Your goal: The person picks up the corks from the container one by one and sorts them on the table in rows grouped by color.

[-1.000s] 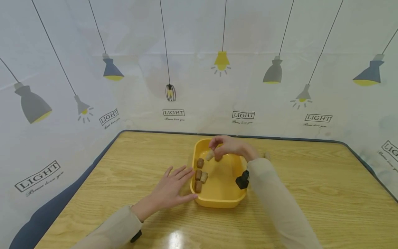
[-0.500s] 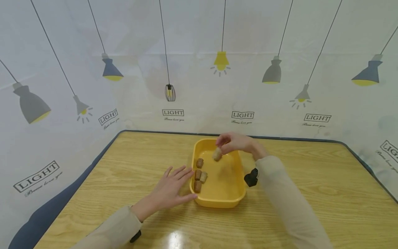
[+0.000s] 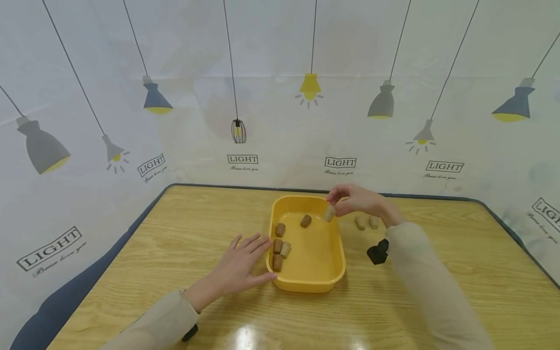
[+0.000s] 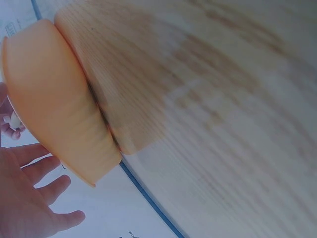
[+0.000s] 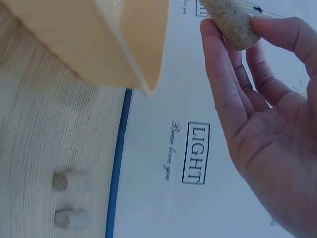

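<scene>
My right hand (image 3: 356, 199) pinches a light cork stopper (image 5: 232, 22) between thumb and fingertips, held over the right far rim of a yellow plastic tub (image 3: 308, 287). Spread nearly straight, my left hand (image 3: 234, 267) touches the tub's left rim with its fingertips. Inside the tub, several brown stoppers lie, most along the left wall; one brown stopper (image 3: 306, 221) sits alone near the far end. A single light stopper (image 3: 285, 250) lies beside the brown ones at the left. In the left wrist view the left fingers (image 4: 42, 168) are at the tub's rim.
Two light cork stoppers (image 3: 360, 223) lie on the wooden table (image 3: 437, 272) to the right of the tub, under the right wrist. A black wrist device (image 3: 378, 252) hangs at the right cuff. A lamp-printed backdrop (image 3: 280, 97) stands behind the table's dark edge.
My right hand has lifted the light stopper and carried it rightward from the tub's far middle to its right rim. The lone brown stopper and the two on the table now show. The left hand stays put.
</scene>
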The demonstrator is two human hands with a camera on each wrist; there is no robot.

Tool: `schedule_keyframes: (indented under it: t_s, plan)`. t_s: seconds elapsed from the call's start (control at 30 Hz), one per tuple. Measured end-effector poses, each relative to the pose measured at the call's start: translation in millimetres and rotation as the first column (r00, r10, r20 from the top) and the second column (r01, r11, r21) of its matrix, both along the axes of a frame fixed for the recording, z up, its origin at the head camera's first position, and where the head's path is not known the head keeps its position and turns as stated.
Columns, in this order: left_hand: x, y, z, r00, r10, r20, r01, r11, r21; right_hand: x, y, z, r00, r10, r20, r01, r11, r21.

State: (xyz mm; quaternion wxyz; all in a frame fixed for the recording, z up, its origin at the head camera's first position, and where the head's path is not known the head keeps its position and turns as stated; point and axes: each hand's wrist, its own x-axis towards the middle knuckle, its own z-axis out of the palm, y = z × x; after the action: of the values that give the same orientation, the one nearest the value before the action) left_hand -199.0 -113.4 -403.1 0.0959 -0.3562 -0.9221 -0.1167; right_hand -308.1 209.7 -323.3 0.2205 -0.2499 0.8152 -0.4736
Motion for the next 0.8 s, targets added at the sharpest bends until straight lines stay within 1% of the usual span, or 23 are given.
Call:
schedule_keyframes:
  t_s: [0.17, 0.3, 0.43, 0.67, 0.8]
  plan:
    - [0.5, -0.1, 0.4, 1.0, -0.001, -0.001, 0.001, 1.0, 0.011, 1.8, 18, -3.5, 0.999, -0.028, 0.019, 0.028, 1.0, 0.013]
    - [0.3, -0.2, 0.0, 1.0, -0.001, -0.003, 0.001, 1.0, 0.006, 3.8, 31, -7.8, 0.997, -0.062, 0.039, 0.062, 0.998, 0.003]
    - [0.1, -0.2, -0.7, 1.0, 0.001, 0.003, -0.001, 1.0, -0.003, 8.1, 46, -11.8, 0.995, -0.096, 0.036, 0.096, 0.995, 0.005]
    - [-0.4, -0.3, -1.7, 1.0, -0.003, -0.011, 0.003, 1.0, 0.006, 16.1, 78, -20.7, 0.986, -0.162, 0.051, 0.158, 0.985, 0.068]
    - [-0.2, -0.4, -1.4, 1.0, -0.002, -0.007, 0.002, 1.0, 0.006, 20.0, 93, -28.2, 0.983, -0.176, 0.05, 0.171, 0.982, 0.084]
